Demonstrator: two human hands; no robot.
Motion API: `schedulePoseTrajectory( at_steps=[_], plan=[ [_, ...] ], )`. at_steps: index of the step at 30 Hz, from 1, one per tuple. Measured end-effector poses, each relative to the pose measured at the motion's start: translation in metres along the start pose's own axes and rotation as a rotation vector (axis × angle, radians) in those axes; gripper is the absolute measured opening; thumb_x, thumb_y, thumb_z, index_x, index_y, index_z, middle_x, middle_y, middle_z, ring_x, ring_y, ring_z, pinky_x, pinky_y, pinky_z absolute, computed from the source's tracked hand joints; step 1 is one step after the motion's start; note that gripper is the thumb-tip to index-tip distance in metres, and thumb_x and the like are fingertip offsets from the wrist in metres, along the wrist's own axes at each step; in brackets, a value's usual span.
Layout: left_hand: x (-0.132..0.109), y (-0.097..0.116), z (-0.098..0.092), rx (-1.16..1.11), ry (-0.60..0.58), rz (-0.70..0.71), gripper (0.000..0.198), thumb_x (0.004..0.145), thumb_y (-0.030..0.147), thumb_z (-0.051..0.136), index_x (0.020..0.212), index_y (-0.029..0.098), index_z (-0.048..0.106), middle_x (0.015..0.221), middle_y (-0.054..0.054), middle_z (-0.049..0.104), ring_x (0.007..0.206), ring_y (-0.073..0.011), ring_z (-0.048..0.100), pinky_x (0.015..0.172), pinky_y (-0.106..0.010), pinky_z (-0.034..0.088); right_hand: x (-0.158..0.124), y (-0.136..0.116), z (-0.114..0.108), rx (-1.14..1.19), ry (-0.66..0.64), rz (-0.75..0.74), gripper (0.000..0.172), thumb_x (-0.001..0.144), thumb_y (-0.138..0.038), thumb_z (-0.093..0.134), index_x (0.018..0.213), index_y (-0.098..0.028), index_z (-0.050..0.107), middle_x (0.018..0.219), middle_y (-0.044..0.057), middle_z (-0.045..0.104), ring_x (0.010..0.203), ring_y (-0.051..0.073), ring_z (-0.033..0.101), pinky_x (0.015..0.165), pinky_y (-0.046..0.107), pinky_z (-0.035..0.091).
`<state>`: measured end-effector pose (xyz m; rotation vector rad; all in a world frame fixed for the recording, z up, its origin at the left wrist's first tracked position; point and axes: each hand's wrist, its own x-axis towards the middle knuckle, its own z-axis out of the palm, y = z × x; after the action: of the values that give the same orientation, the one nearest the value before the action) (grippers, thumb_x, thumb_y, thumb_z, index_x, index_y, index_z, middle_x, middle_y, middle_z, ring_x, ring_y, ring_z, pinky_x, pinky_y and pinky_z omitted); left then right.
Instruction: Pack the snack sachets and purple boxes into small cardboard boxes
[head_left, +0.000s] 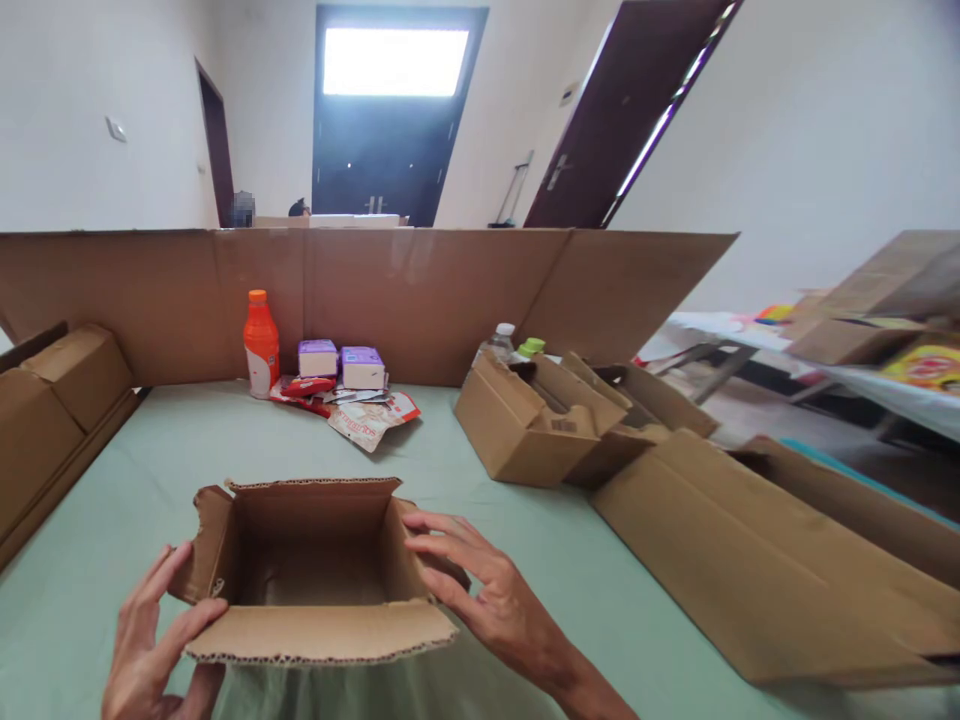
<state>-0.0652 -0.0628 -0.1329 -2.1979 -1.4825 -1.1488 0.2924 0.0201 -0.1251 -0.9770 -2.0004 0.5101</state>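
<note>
An open cardboard box (319, 632) with rough, torn flap edges is near the front of the table, and I look down into its bare inside. My left hand (154, 640) grips its left front corner, with the thumb over the front flap and the fingers along the left flap. On the opposite side, my right hand (487, 590) holds the right flap, its fingers bent over the edge and its thumb lower down. Whether the box's bottom touches the table is hidden.
Beyond the box are an orange bottle (260, 345), two purple-and-white packs (362, 368) and flat packets (371, 418). Several cardboard boxes (532, 420) line the right side; a larger carton (60, 400) is at left. A cardboard screen (420, 300) closes the back of the green-covered table (247, 430).
</note>
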Motion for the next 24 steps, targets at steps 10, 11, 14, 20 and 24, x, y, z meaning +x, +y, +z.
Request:
schedulePoseTrajectory(
  at_steps=[10,11,14,20,24],
  plan=[
    [-0.008,0.000,0.006,-0.030,-0.008,-0.100,0.033,0.093,0.013,0.055,0.117,0.032,0.067,0.158,-0.007,0.042,0.147,-0.0347,0.040,0.109,-0.059,0.049,-0.005,-0.002,0.004,-0.010,0.057,0.012,0.020,0.097,-0.030,0.061,0.110,-0.028,0.077,0.125,0.010,0.072,0.116,0.027,0.068,0.098,0.043,0.060],
    [-0.008,-0.001,0.006,-0.022,-0.021,-0.084,0.034,0.093,0.012,0.056,0.118,0.032,0.067,0.159,-0.007,0.042,0.147,-0.0349,0.040,0.108,-0.058,0.049,-0.005,-0.002,0.005,-0.010,0.062,0.016,0.020,0.097,-0.030,0.061,0.110,-0.029,0.077,0.125,0.010,0.072,0.117,0.027,0.068,0.098,0.043,0.060],
    [-0.002,-0.005,0.008,-0.012,-0.024,-0.072,0.037,0.092,0.010,0.056,0.119,0.033,0.066,0.159,-0.007,0.042,0.147,-0.0355,0.040,0.107,-0.061,0.049,-0.002,-0.001,0.007,-0.007,0.078,0.015,0.021,0.097,-0.031,0.061,0.111,-0.028,0.077,0.127,0.010,0.072,0.118,0.027,0.068,0.099,0.044,0.060],
    [0.011,-0.003,0.021,-0.086,0.060,-0.124,0.036,0.092,0.007,0.057,0.117,0.031,0.066,0.159,-0.007,0.043,0.149,-0.0341,0.037,0.115,-0.064,0.040,0.006,-0.001,0.010,0.003,0.104,0.010,0.020,0.097,-0.031,0.062,0.110,-0.027,0.077,0.125,0.010,0.073,0.117,0.026,0.069,0.098,0.042,0.060],
    [0.006,-0.001,0.028,-0.119,0.108,-0.179,0.034,0.092,0.008,0.058,0.115,0.031,0.068,0.163,-0.004,0.038,0.151,-0.0362,0.035,0.120,-0.068,0.033,0.010,0.007,0.000,0.042,0.123,-0.002,0.020,0.098,-0.034,0.062,0.109,-0.026,0.077,0.117,0.010,0.076,0.109,0.025,0.072,0.093,0.039,0.061]
  ],
)
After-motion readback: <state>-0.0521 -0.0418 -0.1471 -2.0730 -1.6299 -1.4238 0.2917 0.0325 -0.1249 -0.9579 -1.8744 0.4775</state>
